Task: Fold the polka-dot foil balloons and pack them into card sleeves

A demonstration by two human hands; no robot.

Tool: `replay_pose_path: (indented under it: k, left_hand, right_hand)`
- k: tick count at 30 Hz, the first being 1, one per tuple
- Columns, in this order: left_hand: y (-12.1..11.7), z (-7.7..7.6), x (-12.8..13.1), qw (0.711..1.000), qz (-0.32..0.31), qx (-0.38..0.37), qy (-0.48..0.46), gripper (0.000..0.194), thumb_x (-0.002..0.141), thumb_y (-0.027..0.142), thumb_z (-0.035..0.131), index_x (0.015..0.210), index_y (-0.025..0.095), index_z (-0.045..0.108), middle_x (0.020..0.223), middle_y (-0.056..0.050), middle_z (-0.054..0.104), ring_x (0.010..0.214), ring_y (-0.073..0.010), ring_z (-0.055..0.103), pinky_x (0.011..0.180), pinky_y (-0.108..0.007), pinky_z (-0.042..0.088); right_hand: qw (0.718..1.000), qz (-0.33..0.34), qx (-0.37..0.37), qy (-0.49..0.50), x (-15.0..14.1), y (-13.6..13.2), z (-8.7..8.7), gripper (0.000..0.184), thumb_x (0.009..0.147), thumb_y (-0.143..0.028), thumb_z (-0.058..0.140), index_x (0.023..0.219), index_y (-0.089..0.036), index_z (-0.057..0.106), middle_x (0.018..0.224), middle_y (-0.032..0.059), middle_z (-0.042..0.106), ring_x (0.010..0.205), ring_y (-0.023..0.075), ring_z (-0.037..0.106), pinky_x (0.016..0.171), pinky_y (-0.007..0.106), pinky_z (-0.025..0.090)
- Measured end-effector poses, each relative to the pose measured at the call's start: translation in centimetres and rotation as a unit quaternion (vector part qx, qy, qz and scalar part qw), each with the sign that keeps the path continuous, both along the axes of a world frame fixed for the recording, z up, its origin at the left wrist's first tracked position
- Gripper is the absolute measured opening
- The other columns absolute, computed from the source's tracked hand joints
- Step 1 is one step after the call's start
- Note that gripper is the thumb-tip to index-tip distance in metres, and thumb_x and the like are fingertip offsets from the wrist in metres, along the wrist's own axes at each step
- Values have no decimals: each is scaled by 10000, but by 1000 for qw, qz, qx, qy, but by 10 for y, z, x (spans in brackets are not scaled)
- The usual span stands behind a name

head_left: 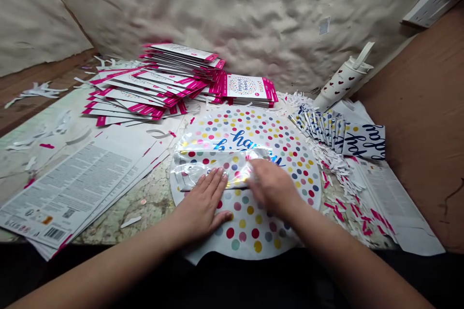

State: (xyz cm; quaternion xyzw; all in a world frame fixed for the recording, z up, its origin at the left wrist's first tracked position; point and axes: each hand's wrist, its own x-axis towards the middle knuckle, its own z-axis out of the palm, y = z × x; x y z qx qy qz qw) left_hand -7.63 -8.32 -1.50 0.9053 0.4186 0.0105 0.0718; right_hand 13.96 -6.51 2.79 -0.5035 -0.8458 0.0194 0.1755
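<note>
**Pressing down, with little room to spare**

At the far left of the desk (143, 217), white paper scraps (36, 91) lie loose, and printed instruction sheets (72, 188) overlap near the front edge. Behind them sits a sprawling stack of pink-edged cards (155, 89), its layers fanned and leaning.

The left hand (203, 205) rests on a round, polka-dotted foil balloon (290, 140), its fingers (217, 178) open and spread flat over crinkled clear film (206, 166) lying across the balloon's middle. The right hand (271, 188) presses on the film's right end. It is blurred, so whether its fingers are closed on the film cannot be told. The balloon's near edge runs past the desk's front edge.

To the right, shredded paper strips (337, 174) crowd the balloon's rim, beside a row of navy-lettered cards (364, 141) and a tilted heart-patterned bottle (342, 82).

Uneven pressure could let the slick film slide or crease, and a hard crease might split the foil. Shreds could get under the balloon, while a careless elbow could topple the pink stack. The overhanging edge could also drag the balloon off the desk.
</note>
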Motion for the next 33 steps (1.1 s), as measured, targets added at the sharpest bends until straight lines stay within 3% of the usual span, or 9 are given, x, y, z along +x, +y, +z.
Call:
replay_pose_path:
  k: [3,7,12,15,20,22,25,28,33]
  left_hand:
    - [3,4,-6,1000,-7,-5,-3,766,858,611,270,1392,62,274,1454,-179,200,1359,-301,138,1090,-452,175]
    - [3,14,-1,1000,3,-26,-4,731,873,585,255,1393,71,276,1451,-175,211,1357,-291,156,1083,-452,197]
    - [6,29,13,998,48,-21,29,643,857,480,387,1320,34,408,1390,-204,349,1304,-314,301,1067,-442,257]
    - [9,29,15,997,67,-16,31,486,831,208,415,1278,20,462,1327,-207,447,1249,-291,403,1046,-397,322]
    - [14,14,8,996,1,-30,-80,534,851,167,386,1379,227,338,1406,-71,377,1272,-240,380,1018,-375,375]
    - [16,13,9,993,-64,-53,-83,549,854,175,420,1375,316,322,1435,-37,327,1303,-267,319,1030,-412,350]
    - [19,18,13,986,-131,-71,-69,588,841,191,477,1362,400,301,1478,-14,217,1337,-321,212,1043,-488,295]
    - [21,21,11,978,-185,-68,-69,598,824,231,510,1375,343,307,1488,-52,170,1348,-327,166,1063,-507,245]
    - [6,15,-6,975,-192,3,-113,435,859,138,417,1289,176,472,1300,-145,501,1245,-288,408,1014,-437,360]
  right_hand:
    - [985,127,-12,-113,-15,-13,-15,408,857,-122,415,1260,-79,458,1288,192,502,1193,294,468,966,478,404]
    - [985,64,-24,-160,1,0,-21,377,804,-36,430,1166,-37,537,1212,252,541,1121,338,525,904,512,439]
    - [981,98,129,-107,15,-17,2,257,857,-69,408,980,-112,630,917,149,685,918,264,634,893,489,460]
    - [960,177,216,-9,14,-45,5,306,832,-119,514,1126,-184,563,1054,94,656,1096,253,554,1012,482,374]
    - [979,-65,64,183,41,-58,-29,780,791,-234,578,1425,-209,123,1442,152,285,1324,298,275,1020,520,355]
    - [980,-78,1,184,52,-52,-40,787,806,-195,508,1438,-174,39,1474,165,198,1342,294,227,1022,517,352]
    - [987,68,56,134,59,-39,-41,726,815,-69,400,1440,-211,59,1479,129,207,1356,258,189,1057,527,279]
    - [964,254,82,18,59,-24,-30,585,857,-69,399,1385,-288,274,1393,52,409,1334,202,265,1083,504,220]
    - [936,336,-101,-16,56,-8,-17,392,832,-147,472,1213,-218,533,1231,46,582,1185,199,495,1022,413,344]
